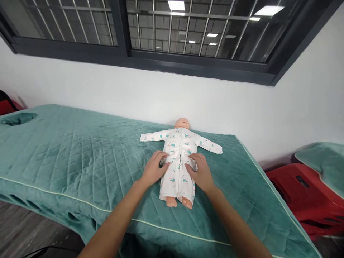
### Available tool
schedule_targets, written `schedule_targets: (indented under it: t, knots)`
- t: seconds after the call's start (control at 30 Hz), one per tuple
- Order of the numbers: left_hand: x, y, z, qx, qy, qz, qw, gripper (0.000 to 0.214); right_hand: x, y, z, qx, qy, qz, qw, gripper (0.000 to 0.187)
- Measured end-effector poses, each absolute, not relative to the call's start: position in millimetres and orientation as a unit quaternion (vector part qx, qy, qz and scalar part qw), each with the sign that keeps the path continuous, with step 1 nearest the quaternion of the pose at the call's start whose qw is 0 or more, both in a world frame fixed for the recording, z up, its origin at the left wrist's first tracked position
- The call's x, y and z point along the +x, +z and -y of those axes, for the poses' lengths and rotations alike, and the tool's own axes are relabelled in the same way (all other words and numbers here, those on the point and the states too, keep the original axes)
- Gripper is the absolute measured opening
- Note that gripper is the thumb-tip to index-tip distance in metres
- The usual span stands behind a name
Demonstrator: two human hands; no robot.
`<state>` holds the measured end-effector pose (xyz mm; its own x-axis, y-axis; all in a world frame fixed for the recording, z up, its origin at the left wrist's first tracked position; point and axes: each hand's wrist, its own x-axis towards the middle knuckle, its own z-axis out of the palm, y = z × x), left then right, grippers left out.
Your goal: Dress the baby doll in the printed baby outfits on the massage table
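Note:
A baby doll (pixel 182 123) lies on its back on a green quilted bed cover (pixel 107 157), head toward the wall and bare feet toward me. It wears a white printed top (pixel 176 141) with both sleeves spread out sideways, and matching white trousers (pixel 172 182). My left hand (pixel 156 167) rests at the left side of the doll's waist, thumb and fingers apart over the cloth. At the right side of the waist, my right hand (pixel 200 172) is curved the same way, with a gap between thumb and fingers. Both hands touch the clothes near the top's hem.
Behind the bed are a white wall (pixel 107 93) and a dark-framed window (pixel 199 68) with metal bars. A red plastic object (pixel 303 193) stands at the right, partly under green cloth (pixel 322 161). The bed has a face hole (pixel 18 119) at the far left.

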<state>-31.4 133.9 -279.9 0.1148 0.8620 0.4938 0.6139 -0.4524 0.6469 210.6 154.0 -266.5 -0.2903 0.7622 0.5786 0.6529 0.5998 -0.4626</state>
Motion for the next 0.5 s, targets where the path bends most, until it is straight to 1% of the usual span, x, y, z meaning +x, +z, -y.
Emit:
schedule_targets:
  t: [0.07,0.13,0.2,0.3,0.33,0.5]
  knots:
    - [-16.0,-269.9,-137.3,0.760,0.406,-0.497,0.102,0.028,198.6,-258.5,-154.7,-0.449,0.014,0.829,0.333,0.018]
    - [-2.5,-261.8,-140.5,0.780,0.365,-0.507,0.045,0.021,190.6,-251.6,-157.7,-0.460,-0.011,0.840,0.287,0.012]
    - [6.1,-256.4,-142.4,0.789,0.338,-0.514,-0.003,0.012,187.9,-246.0,-160.4,-0.459,-0.003,0.838,0.295,0.012]
    - [10.1,-253.1,-142.1,0.795,0.338,-0.502,-0.036,0.016,190.8,-239.5,-159.8,-0.446,0.015,0.825,0.347,0.013]
    - [10.2,-253.1,-141.3,0.799,0.338,-0.496,-0.042,0.017,192.3,-238.3,-158.3,-0.440,0.013,0.827,0.349,0.012]
    - [11.5,-257.7,-137.4,0.830,0.280,-0.476,-0.069,0.026,192.8,-246.2,-148.4,-0.427,0.002,0.867,0.257,0.012]
